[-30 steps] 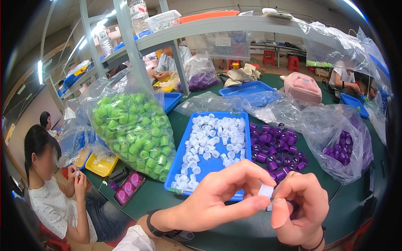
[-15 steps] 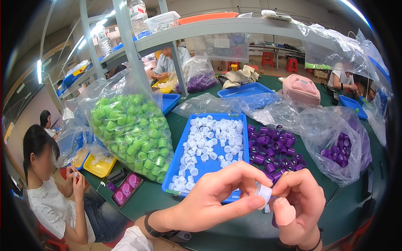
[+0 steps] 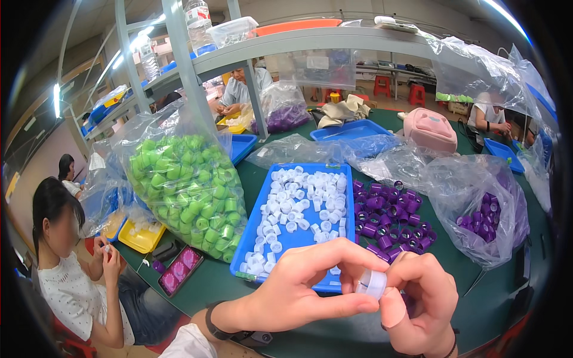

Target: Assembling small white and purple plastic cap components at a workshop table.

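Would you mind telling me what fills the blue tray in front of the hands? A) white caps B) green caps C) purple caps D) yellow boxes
A: the blue tray holds loose white caps; the green caps sit in a clear bag to its left, and the purple caps lie on the table to its right.

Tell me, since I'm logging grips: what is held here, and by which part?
A small white cap, pinched by its sides between the fingertips of the left hand and right hand.
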A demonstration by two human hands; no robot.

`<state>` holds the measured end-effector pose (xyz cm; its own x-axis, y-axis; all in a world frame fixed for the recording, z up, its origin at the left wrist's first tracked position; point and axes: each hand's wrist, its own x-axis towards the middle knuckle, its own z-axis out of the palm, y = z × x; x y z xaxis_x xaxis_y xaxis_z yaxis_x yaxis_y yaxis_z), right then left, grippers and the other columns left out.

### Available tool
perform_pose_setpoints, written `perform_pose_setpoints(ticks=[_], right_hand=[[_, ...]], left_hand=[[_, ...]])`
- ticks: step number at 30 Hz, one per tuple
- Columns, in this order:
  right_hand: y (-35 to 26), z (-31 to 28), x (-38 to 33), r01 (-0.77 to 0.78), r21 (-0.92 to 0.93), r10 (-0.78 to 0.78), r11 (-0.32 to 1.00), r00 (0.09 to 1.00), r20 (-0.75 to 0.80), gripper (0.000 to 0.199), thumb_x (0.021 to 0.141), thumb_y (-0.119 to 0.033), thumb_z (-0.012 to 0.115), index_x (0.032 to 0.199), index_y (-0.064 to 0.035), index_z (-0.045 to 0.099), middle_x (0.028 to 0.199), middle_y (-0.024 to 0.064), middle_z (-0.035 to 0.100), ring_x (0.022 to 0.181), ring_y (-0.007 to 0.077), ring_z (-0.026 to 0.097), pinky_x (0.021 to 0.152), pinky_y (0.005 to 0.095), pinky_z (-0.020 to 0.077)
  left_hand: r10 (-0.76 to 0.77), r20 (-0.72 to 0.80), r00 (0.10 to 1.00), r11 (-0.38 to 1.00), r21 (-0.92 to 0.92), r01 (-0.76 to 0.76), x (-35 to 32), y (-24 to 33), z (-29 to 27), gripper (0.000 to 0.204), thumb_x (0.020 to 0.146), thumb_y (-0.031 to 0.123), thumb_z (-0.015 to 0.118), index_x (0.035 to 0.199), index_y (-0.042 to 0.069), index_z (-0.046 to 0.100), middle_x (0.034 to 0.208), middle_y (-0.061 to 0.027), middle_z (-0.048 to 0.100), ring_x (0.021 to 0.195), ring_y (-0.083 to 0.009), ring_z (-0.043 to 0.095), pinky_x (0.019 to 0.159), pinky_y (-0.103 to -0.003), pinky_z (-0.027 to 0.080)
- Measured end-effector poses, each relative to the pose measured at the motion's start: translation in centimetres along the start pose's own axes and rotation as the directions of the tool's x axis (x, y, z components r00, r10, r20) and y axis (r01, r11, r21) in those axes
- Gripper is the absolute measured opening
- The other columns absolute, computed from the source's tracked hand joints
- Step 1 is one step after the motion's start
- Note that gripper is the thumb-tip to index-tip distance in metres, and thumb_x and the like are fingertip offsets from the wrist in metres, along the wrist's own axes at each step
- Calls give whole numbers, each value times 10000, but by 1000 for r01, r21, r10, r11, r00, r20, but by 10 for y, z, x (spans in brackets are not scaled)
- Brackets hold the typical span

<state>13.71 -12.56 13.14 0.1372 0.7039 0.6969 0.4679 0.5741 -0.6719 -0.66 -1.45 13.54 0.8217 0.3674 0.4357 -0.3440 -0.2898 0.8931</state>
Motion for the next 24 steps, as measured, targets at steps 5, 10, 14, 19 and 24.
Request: perform_pose_setpoints(ticks=[5, 10, 14, 19, 24], right_hand=[[-3, 1, 1, -77, 26, 78, 997, 996, -51, 91, 752, 31, 511, 831, 33, 466, 668, 57, 485, 573, 94, 434, 498, 222, 331], [-1, 1, 1, -59, 22, 60, 998, 997, -40, 94, 753, 38, 516, 839, 33, 476, 679, 63, 505, 580, 92, 441, 516, 220, 336], [-1, -2, 3, -13, -44, 15, 999, 999, 47, 99, 764, 54, 520, 854, 32, 485, 703, 70, 523, 600, 95, 469, 534, 222, 360], [1, -4, 1, -210, 217, 173, 954, 969, 174, 125, 827, 18, 518, 938, 32, 461, 805, 90, 530, 661, 122, 540, 590, 247, 431], [3, -3, 4, -397, 463, 261, 792, 907, 332, 213, 864, -27, 509, 1044, 26, 407, 912, 111, 508, 730, 157, 585, 642, 263, 469]], left_hand=[[149, -87, 985, 989, 18, -148, 3, -10, 3, 602, 816, 343, 679, 1222, -24, 430, 957, -100, 556, 855, -167, 550, 751, -312, 436], [149, -68, 986, 985, -83, -154, 0, -13, 5, 327, 924, 318, 522, 1032, 19, 442, 992, -119, 516, 884, -171, 496, 784, -313, 408], [129, 47, 990, 979, 150, -135, 3, -7, 1, 152, 959, 168, 411, 913, 33, 465, 1002, -121, 510, 879, -165, 466, 796, -303, 388], [145, 9, 989, 979, 141, -145, 5, -7, -2, 157, 945, 131, 412, 853, 29, 489, 980, -118, 516, 863, -162, 462, 788, -297, 384], [174, -158, 972, 980, 128, -155, 2, -6, 1, 189, 933, 154, 428, 815, 24, 497, 962, -123, 518, 847, -155, 468, 767, -290, 389]])
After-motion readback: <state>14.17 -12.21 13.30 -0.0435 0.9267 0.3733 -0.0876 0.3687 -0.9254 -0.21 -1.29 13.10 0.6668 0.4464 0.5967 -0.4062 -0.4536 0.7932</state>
